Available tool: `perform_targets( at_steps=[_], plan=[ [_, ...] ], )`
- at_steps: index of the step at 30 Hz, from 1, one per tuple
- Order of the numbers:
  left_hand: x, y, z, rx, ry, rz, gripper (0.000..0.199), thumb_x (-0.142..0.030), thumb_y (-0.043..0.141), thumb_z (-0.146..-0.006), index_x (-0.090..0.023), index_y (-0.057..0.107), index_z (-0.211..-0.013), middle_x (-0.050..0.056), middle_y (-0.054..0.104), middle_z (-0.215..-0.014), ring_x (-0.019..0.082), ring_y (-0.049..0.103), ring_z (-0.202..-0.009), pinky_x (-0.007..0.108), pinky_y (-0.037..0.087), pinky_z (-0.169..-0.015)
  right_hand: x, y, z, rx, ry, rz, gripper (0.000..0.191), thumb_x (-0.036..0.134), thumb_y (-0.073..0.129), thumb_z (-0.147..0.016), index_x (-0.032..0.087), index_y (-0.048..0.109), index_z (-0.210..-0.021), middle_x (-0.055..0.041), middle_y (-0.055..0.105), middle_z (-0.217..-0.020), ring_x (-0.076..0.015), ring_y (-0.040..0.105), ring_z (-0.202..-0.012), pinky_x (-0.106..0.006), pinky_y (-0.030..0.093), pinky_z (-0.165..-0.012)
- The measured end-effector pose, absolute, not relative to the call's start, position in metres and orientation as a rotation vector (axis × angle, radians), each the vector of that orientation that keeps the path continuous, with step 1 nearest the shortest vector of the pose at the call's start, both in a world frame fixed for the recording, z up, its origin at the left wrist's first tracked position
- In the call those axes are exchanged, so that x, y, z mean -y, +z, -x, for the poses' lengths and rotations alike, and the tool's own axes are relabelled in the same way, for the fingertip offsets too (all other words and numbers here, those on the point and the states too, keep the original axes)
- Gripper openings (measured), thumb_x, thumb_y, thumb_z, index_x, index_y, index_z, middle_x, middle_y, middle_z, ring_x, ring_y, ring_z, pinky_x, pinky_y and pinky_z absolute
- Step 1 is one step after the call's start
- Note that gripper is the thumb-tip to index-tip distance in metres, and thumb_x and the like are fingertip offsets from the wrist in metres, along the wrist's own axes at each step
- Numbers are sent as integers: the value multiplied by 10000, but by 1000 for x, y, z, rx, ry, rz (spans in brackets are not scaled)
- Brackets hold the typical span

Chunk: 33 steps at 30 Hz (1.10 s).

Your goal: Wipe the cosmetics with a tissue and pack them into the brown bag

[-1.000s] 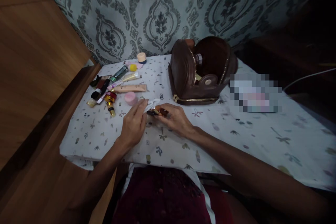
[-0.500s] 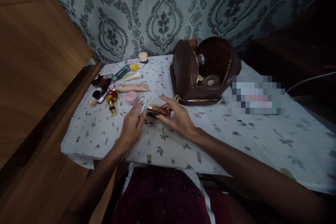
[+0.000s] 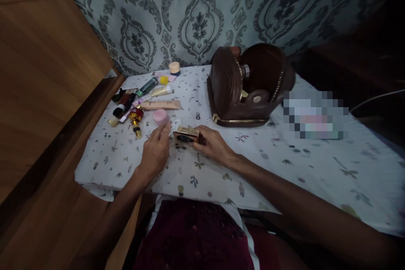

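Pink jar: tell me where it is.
In the head view, the pink jar sits left of centre, between the left hand and the peach tube.

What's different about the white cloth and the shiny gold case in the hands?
The white cloth looks soft and crumpled; the gold case looks stiff and boxy.
The cloth is pale; the case is shiny gold with a dark patch.
The left hand has the cloth; the right hand grips the case.
Both are held.

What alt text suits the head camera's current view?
A person's right hand holds a small gold-edged item, while the left hand holds a white cloth beside it, over a patterned tablecloth. An open brown bag stands behind to the right; loose cosmetics lie to the left.
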<state>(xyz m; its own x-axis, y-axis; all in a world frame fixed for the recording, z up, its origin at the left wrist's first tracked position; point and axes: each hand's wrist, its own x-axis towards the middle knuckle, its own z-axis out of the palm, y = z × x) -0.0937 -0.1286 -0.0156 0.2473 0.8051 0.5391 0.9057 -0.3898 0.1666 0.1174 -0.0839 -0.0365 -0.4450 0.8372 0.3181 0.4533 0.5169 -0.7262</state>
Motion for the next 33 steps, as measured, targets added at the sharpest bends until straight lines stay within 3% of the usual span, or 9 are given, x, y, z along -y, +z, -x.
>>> perform_targets(
  at_steps=[6,12,17,26,33],
  plan=[
    [135,-13,87,1525,-692,2275,478,-85,344,-952,-149,430,-1418,182,581,-1357,276,562,-1251,445,515,-987,87,-35,-117,2144,766,1024,55,238,587,-866,184,579,-875,-48,613,-841,-196,565,-780,-299,430,-710],
    [146,-3,65,1418,-515,2262,498,-49,352,-928,-136,448,-1409,166,520,-1439,290,432,-1384,473,435,-1076,86,-38,-117,2181,723,986,48,234,567,-882,187,571,-889,-56,630,-876,-206,564,-830,-319,438,-776],
    [155,1,42,1268,-454,2321,475,-70,372,-930,-116,476,-1391,148,548,-1421,307,459,-1362,488,422,-1078,86,-44,-118,2183,668,1022,25,162,577,-818,170,598,-806,-85,656,-900,-216,589,-841,-320,466,-774],
    [151,3,35,1274,-451,2361,462,-72,388,-928,-106,480,-1379,164,572,-1387,302,497,-1323,506,408,-1079,81,-44,-117,2210,596,1028,141,131,626,-778,142,663,-914,-124,650,-996,-269,576,-999,-385,476,-904],
    [148,-2,60,1450,-583,2331,492,-67,345,-938,-145,450,-1413,172,553,-1399,297,492,-1326,501,428,-1060,84,-42,-118,2161,668,1003,33,200,626,-838,173,609,-829,-48,626,-828,-192,572,-779,-305,467,-723]
  ],
)
